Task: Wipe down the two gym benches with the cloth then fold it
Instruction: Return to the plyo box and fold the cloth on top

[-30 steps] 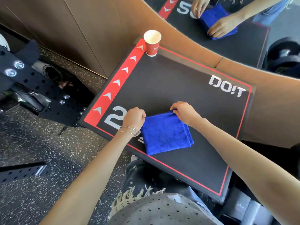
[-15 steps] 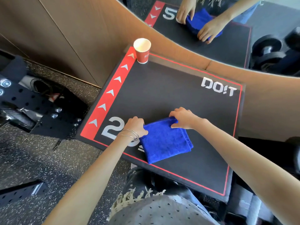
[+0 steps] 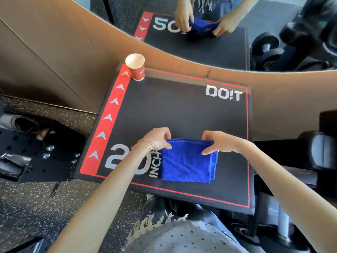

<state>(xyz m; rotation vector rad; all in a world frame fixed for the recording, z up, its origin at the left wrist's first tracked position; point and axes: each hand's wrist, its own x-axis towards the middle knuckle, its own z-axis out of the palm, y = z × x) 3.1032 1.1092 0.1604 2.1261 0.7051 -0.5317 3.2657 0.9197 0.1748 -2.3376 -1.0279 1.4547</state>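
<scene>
On a black padded worktop [image 3: 182,110] edged with a thin red line, white lettering reads "20 INCH" near the front left and "DO!T" at the far right. A red stripe [image 3: 109,114] along the left side carries a column of white arrowheads. A folded royal-blue microfibre cloth [image 3: 187,161] lies flat toward the front of the worktop, just right of the word "INCH". Its layered edges show along the right side and its nap is slightly rumpled.

A person's left hand [image 3: 156,138], thin silver bangles [image 3: 148,145] at the wrist, pinches the cloth's far left corner, fingers [image 3: 165,133] curled over the edge. The right hand [image 3: 217,142] pinches the far right corner, thumb laid on the fabric.

A red paper cup [image 3: 136,67] with a white rim stands upright at the far left corner, at the end of the stripe; the print on its side is too small to read. Behind, a tan wood-grain panel [image 3: 54,52] rises to a mirror [image 3: 200,52], which shows the numerals reversed, the hands and cloth, and black dumbbells [image 3: 264,48]. Dark speckled rubber floor [image 3: 36,207] lies to the left.
</scene>
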